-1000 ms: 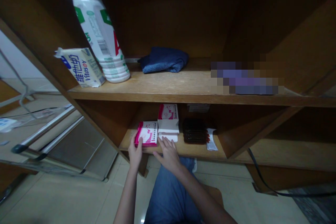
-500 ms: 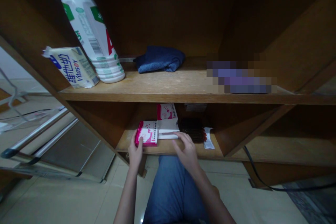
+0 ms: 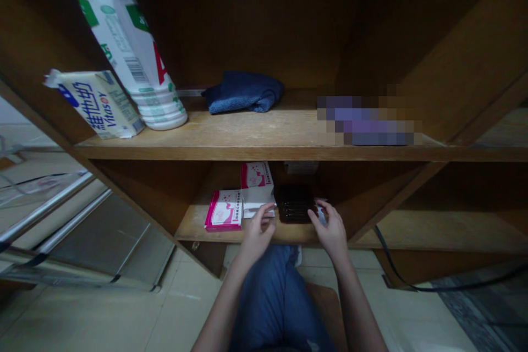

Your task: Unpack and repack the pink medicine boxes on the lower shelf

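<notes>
On the lower shelf, a pink-and-white box (image 3: 225,210) lies flat at the left. A second pink-and-white box (image 3: 256,176) lies behind it, with a white box (image 3: 256,196) or paper in front. My left hand (image 3: 259,231) hovers before the white part, fingers bent and apart, nothing visible in it. A stack of dark brown, glossy things (image 3: 295,204) lies between my hands; its kind is too dark to tell. My right hand (image 3: 332,228) is at that stack's right side, thumb and fingers spread. It partly hides a small white packet (image 3: 320,213).
On the upper shelf (image 3: 256,135) stand a white bottle (image 3: 127,49) and a Vitasoy carton (image 3: 97,104), with a folded blue cloth (image 3: 245,92) and a blurred-out item (image 3: 367,124). A metal frame (image 3: 61,234) stands at the left; a black cable (image 3: 400,272) hangs at the right.
My left hand has let go of the front pink-and-white box and moved right. My right hand has moved right, from the white part to the far side of the dark stack.
</notes>
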A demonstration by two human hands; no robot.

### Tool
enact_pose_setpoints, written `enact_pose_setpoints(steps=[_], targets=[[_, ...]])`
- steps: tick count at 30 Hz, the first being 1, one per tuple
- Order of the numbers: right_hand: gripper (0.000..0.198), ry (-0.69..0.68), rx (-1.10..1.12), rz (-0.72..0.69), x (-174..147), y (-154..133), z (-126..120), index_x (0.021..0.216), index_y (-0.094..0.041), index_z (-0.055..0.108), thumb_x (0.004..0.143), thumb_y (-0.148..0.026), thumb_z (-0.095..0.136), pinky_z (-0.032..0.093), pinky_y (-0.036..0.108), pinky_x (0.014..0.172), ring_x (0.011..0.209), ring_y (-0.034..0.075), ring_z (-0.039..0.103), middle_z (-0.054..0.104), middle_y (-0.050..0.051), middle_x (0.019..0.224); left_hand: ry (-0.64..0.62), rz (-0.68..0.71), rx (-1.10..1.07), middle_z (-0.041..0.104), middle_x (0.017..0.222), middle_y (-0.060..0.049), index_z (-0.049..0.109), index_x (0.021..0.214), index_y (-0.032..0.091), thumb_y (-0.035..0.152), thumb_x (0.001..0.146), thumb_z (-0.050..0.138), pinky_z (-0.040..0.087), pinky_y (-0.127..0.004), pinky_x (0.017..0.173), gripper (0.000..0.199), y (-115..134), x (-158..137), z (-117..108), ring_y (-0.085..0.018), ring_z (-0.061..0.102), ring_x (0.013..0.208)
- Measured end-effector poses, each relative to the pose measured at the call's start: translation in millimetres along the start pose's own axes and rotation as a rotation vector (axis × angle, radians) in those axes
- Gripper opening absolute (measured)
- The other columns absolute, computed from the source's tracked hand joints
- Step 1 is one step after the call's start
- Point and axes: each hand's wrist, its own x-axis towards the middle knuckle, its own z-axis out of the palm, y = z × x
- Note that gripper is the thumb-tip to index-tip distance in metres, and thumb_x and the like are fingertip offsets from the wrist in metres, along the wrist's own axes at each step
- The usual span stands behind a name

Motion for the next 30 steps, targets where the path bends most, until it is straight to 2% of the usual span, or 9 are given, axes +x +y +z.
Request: enact_pose_setpoints(steps=[4, 8, 17, 23, 30], targets=[[0.048, -0.080, 0.011, 0.054, 1, 7, 4, 0.108, -0.017, 0.056, 0.077, -0.053, 0.050, 0.046, 0.044, 0.084, 0.091, 0.027, 0.061, 0.064, 0.014, 0.103, -0.115, -0.078, -0.058, 0.057, 0.123, -0.010, 0.044, 0.128, 0.020, 0.009, 0.074, 0.051, 0.042, -0.036, 0.096, 0.056, -12, 1, 19, -0.019, 0.054, 0.111], [0.050, -0.096, 0.103, 0.093, 2, 8, 8, 0.108, -0.017, 0.055, 0.076, -0.055, 0.052, 0.047, 0.043, 0.083, 0.092, 0.027, 0.062, 0.065, 0.014, 0.104, -0.137, -0.134, -0.120, 0.056, 0.125, -0.011, 0.042, 0.131, 0.020, 0.006, 0.072, 0.052, 0.040, -0.039, 0.098, 0.062, -19, 0, 25, -0.020, 0.053, 0.113], [0.049, -0.012, 0.212, 0.170, 5, 1, 10, 0.097, -0.016, 0.059, 0.072, -0.058, 0.056, 0.050, 0.042, 0.078, 0.082, 0.025, 0.065, 0.068, 0.013, 0.092, -0.016, -0.285, -0.427, 0.059, 0.118, -0.012, 0.050, 0.123, 0.022, 0.005, 0.063, 0.062, 0.039, -0.040, 0.097, 0.063, -15, 1, 32, -0.023, 0.056, 0.109], [0.050, -0.012, 0.229, 0.242, 8, 10, 13, 0.096, -0.018, 0.057, 0.067, -0.059, 0.060, 0.051, 0.040, 0.073, 0.075, 0.024, 0.066, 0.068, 0.012, 0.089, 0.019, -0.372, -0.582, 0.058, 0.118, -0.012, 0.052, 0.116, 0.021, 0.005, 0.058, 0.063, 0.040, -0.038, 0.095, 0.061, -11, 2, 32, -0.023, 0.053, 0.112], [0.051, -0.009, 0.200, 0.293, 14, 13, 12, 0.092, -0.019, 0.057, 0.063, -0.060, 0.064, 0.052, 0.036, 0.067, 0.065, 0.021, 0.066, 0.066, 0.004, 0.072, 0.124, -0.411, -0.736, 0.060, 0.117, -0.012, 0.052, 0.114, 0.020, 0.005, 0.056, 0.064, 0.040, -0.035, 0.094, 0.060, 0, 2, 32, -0.021, 0.055, 0.108]])
